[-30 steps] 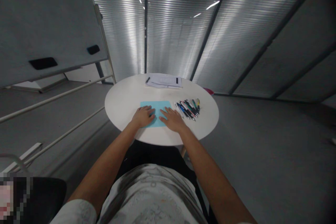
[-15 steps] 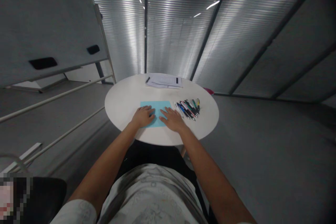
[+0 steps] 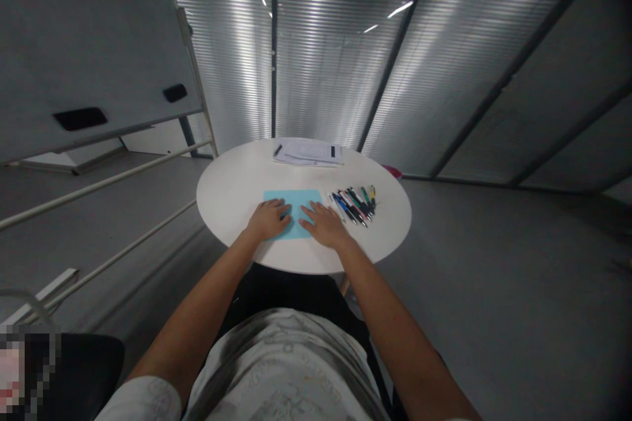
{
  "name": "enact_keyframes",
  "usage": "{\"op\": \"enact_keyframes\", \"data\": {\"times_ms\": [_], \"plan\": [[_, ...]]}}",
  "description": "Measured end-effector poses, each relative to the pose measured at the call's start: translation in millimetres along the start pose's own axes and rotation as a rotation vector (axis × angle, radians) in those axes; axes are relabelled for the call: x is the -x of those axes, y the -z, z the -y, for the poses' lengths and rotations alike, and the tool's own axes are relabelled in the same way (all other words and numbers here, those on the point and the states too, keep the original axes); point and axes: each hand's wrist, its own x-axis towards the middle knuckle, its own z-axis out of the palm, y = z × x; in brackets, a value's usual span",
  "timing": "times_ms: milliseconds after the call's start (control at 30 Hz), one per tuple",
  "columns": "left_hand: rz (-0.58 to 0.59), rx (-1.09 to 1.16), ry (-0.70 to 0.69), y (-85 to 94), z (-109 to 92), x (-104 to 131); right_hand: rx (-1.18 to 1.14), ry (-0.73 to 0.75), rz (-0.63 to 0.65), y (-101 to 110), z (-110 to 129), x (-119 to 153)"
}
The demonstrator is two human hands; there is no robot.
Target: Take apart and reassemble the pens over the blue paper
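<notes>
Grey slatted blinds (image 3: 320,46) fill the wall at 12 o'clock from where the person sits, with bright strips of light across them. Toward 10 o'clock stands a large grey board (image 3: 89,39) on pale tubular rails, bearing 2 dark rounded rectangles along its lower edge. Before the person is a round white smooth-topped table (image 3: 232,191); taking it as the dial, the person is at 6.

On it, just on the 6 o'clock side of the centre, a light-blue rectangular paper-like sheet (image 3: 296,210) lies flat. Both bare hands rest on it palm down, grasping nothing, fingers spread and loose. The left hand (image 3: 270,218) covers its 9 o'clock side, the right hand (image 3: 323,222) its 3 o'clock side, with a strip of blue showing between the thumbs.

Near 3 o'clock, just beyond the right hand, slim pens (image 3: 354,209) in blue, black, pink, green and yellow lie bunched at a slant; I can't tell whether the hand touches the palest one. Up at 12 o'clock, well apart from both hands, sits a flat stack of white papers (image 3: 309,152) with dark marks at 2 corners.
</notes>
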Motion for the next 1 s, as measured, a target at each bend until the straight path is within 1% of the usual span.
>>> {"op": "enact_keyframes", "data": {"times_ms": [67,167,233,300,367,467,533,733,800,1000], "plan": [[0.001,0.000,0.000,-0.2,0,0,0.000,-0.012,-0.041,3,1,1],[-0.002,0.000,0.006,-0.5,1,0,0.041,-0.061,-0.210,9,4,3],[0.001,-0.001,0.003,-0.6,1,0,0.079,-0.115,-0.313,15,5,4],[0.006,-0.004,0.000,-1.0,2,-1,0.104,-0.192,-0.354,18,3,5],[0.010,-0.006,0.000,-1.9,3,-1,0.114,-0.278,-0.336,19,-2,4],[0.017,-0.007,0.010,-4.0,4,-2,0.101,-0.404,-0.273,17,-15,2],[0.018,-0.005,0.012,-5.4,5,-2,0.089,-0.494,-0.258,14,-26,0],[0.005,-0.009,-0.004,-5.7,5,-2,0.035,-0.672,-0.242,14,-49,-2],[0.002,-0.011,-0.007,-5.0,5,-2,0.015,-0.703,-0.211,16,-53,-1],[0.011,0.000,-0.002,-4.4,5,-2,0.040,-0.697,-0.178,20,-56,0]]}}
